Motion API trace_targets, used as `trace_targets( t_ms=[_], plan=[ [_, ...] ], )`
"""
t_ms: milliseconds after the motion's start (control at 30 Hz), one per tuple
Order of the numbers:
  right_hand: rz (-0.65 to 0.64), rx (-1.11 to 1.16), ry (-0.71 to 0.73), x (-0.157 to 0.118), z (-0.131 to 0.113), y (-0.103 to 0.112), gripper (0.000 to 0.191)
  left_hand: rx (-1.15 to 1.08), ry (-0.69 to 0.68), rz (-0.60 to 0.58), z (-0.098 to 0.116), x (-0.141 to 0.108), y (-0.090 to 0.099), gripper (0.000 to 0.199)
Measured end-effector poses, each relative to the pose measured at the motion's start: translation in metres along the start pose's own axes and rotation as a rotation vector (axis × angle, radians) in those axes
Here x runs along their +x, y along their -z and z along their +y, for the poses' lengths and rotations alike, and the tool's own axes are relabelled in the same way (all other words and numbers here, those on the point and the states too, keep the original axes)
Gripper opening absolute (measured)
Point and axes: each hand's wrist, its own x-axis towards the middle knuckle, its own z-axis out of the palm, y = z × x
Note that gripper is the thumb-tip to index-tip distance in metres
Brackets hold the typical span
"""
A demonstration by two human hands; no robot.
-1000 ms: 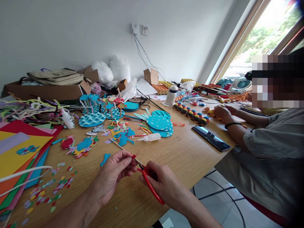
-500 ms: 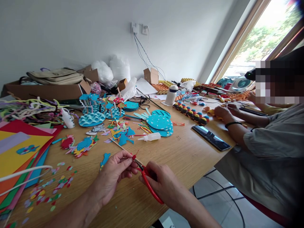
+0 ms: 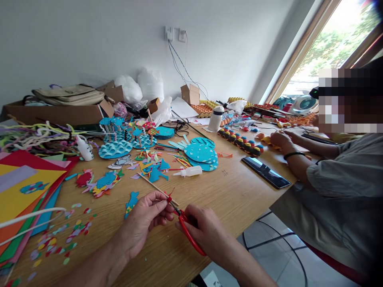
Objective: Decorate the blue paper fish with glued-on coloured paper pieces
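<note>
My left hand pinches a small red paper piece between thumb and fingertips. A thin strip of it curls up above the fingers. In my right hand are scissors with red handles, their blades pointing at the red paper and touching or nearly touching it. How far the blades are apart I cannot tell. A thin wooden stick runs just past my left fingertips, partly hidden by them. A blue paper fish lies beside my left hand. A glue bottle lies on its side beyond both hands.
Colored paper sheets and paper scraps cover the left side. Blue wavy paper models and blue discs stand farther back. A phone lies near the right edge. A co-worker's hands work at the right.
Both hands hold nearly the same place and grip. The scissors and red paper have barely shifted. The view has tilted very slightly.
</note>
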Motion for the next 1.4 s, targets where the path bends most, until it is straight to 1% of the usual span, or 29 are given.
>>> trace_targets(
  t_ms=[133,233,367,467,533,633,733,800,967,1133,1233,1400],
  plan=[
    [-0.018,-0.027,-0.013,0.002,0.001,-0.001,0.022,0.035,0.022,-0.005,0.000,0.001,0.001,0.019],
    [-0.044,-0.028,-0.019,0.002,0.003,0.000,0.023,0.082,0.053,-0.003,0.003,0.000,0.005,0.019],
    [-0.097,0.030,-0.010,0.000,0.003,0.005,0.025,0.159,0.061,0.021,0.009,-0.006,0.015,0.018],
    [-0.116,0.078,0.010,0.000,0.001,0.010,0.024,0.199,0.049,0.035,0.014,-0.011,0.018,0.017],
    [-0.093,0.120,0.007,0.004,-0.001,0.010,0.021,0.233,0.050,0.038,0.017,-0.013,0.017,0.018],
    [0.016,0.245,0.007,0.015,-0.007,0.002,0.017,0.293,0.064,0.041,0.020,-0.015,0.014,0.021],
    [0.083,0.375,0.063,0.026,-0.014,-0.008,0.014,0.347,0.061,0.031,0.021,-0.014,0.013,0.023],
    [0.100,0.403,0.092,0.032,-0.019,-0.013,0.012,0.376,0.056,0.016,0.021,-0.013,0.014,0.024],
    [0.126,0.347,0.125,0.037,-0.027,-0.014,0.011,0.412,0.038,-0.004,0.019,-0.009,0.014,0.030],
    [0.160,0.272,0.146,0.038,-0.028,-0.014,0.011,0.444,0.037,-0.026,0.017,-0.006,0.014,0.030],
    [0.149,0.317,0.124,0.041,-0.026,-0.017,0.010,0.438,0.043,-0.032,0.018,-0.007,0.014,0.028],
    [0.090,0.419,0.103,0.044,-0.018,-0.024,0.012,0.408,0.072,-0.040,0.022,-0.015,0.013,0.025]
  ],
)
